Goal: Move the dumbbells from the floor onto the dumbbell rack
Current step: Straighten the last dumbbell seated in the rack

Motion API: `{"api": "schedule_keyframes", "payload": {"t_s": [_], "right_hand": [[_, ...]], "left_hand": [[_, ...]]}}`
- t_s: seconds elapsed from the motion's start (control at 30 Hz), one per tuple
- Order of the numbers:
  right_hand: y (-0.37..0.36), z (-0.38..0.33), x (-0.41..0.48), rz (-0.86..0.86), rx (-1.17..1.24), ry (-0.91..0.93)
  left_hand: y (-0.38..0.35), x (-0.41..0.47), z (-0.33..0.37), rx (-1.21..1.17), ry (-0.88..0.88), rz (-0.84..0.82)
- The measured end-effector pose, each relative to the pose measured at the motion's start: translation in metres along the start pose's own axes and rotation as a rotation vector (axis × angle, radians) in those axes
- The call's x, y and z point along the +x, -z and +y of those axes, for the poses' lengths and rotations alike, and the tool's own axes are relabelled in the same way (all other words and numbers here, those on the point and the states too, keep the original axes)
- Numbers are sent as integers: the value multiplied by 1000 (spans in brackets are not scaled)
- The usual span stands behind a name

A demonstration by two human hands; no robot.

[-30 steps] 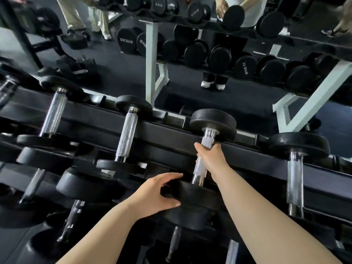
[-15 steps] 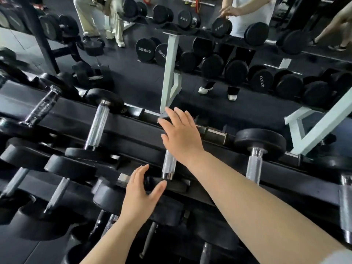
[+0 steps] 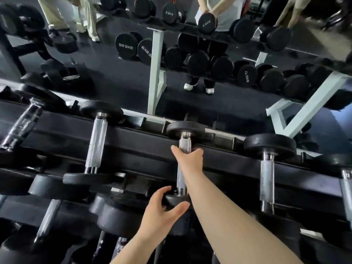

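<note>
**Dumbbell on the top tier, both hands on it**

I see my right hand (image 3: 187, 159) wrapped round the knurled steel handle of the dumbbell (image 3: 181, 180), close to its far head. My left hand (image 3: 162, 212) cups the near head, thumb on one side and fingers curved over the other. The dumbbell lies across the black rails of the dumbbell rack (image 3: 144, 141), between a neighbouring dumbbell on the left (image 3: 96, 147) and another on the right (image 3: 267, 168). Lower tiers hold more black-headed weights. Behind the rack stands a mirror (image 3: 118, 86): in it, a white rack upright (image 3: 155, 73), reversed weight labels and dark gym floor.
</note>
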State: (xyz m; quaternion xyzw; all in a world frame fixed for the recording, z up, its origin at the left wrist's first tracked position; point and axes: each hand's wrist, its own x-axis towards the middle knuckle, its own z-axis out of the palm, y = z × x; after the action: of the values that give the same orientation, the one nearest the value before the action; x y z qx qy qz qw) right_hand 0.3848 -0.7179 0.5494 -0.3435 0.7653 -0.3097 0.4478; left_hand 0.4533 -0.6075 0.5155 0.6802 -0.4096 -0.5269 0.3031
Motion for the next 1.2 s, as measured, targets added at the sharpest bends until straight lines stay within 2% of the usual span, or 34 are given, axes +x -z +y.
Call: {"api": "schedule_keyframes", "payload": {"t_s": [0.13, 0.23, 0.47, 0.6, 0.73, 1.03, 1.2], "right_hand": [[14, -14, 20, -405, 193, -121], [25, -19, 30, -526, 210, -118], [35, -2, 33, -384, 346, -65], [42, -1, 35, -422, 296, -84], [27, -7, 28, -471, 233, -57], [16, -1, 27, -356, 337, -130], [13, -4, 27, -364, 304, -132]], "left_hand": [[2, 3, -3, -25, -34, -10], [1, 2, -2, -66, -49, -1], [-5, 2, 2, -71, -89, 30], [-11, -2, 5, -26, -102, 59], [-4, -5, 5, -79, -78, 55], [11, -2, 2, -55, -123, 100], [24, 2, 1, -3, -141, 42]]}}
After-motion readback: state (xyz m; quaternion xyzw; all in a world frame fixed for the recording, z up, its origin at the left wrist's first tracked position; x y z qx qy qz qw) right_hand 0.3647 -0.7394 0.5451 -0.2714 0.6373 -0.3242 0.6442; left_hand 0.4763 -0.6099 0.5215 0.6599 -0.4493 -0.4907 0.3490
